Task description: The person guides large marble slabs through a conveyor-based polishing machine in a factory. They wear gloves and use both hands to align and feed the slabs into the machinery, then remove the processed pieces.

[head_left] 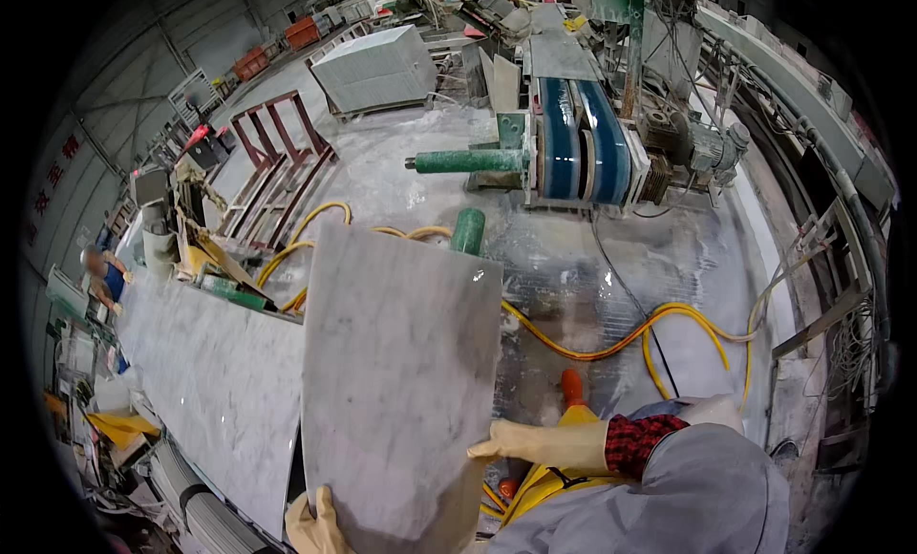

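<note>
A rectangular slab of white, grey-veined marble point(401, 363) stands tilted up in front of me, wet in places. My left hand point(315, 527), in a cream rubber glove, grips its lower left edge with the thumb on the face; the other fingers are partly out of sight. My right hand point(499, 440), gloved the same way under a red-and-black checked cuff, is closed on the right edge, some fingers hidden behind the stone. Beside it on the left lies a larger marble slab point(215, 363), and the held piece overlaps its right side.
Yellow hoses point(611, 349) snake over the wet floor point(573, 277) to the right. Ahead stands a machine with blue belts point(585, 138) and a green roller point(468, 162). A dark red metal rack point(277, 162) and a stack of slabs point(374, 69) are farther back. Another person point(105, 275) is at far left.
</note>
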Demonstrator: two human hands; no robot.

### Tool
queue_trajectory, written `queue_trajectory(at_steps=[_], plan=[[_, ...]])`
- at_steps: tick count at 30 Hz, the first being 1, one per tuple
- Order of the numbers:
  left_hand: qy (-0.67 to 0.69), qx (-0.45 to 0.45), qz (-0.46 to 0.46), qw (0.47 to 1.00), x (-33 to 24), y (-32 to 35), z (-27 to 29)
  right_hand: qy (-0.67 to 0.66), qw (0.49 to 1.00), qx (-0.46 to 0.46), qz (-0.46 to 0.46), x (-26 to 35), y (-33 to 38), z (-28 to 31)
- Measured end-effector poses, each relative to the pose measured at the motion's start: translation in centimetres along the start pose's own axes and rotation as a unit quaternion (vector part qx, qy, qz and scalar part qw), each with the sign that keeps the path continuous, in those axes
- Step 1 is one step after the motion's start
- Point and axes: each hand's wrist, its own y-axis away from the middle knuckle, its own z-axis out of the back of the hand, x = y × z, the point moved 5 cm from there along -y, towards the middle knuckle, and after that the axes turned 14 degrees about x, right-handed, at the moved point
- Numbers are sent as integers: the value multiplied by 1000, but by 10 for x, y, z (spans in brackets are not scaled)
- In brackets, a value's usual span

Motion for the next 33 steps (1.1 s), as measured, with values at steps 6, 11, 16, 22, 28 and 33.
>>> queue_trajectory(at_steps=[6,11,16,22,28,33], plan=[[189,-64,-293,935,-119,-79,-135,-105,957,-99,251,132,91,173],[292,126,-264,911,-215,-115,-295,-143,903,-238,329,171,178,315],[351,220,-176,893,-290,-104,-431,-166,894,-339,242,157,260,406],[242,321,-152,903,-328,-109,-522,-254,843,-416,226,67,275,483],[-51,320,-212,922,-373,-148,-578,-346,811,-444,159,66,293,516],[-93,328,-250,906,-403,-182,-617,-392,773,-482,132,60,282,558]])
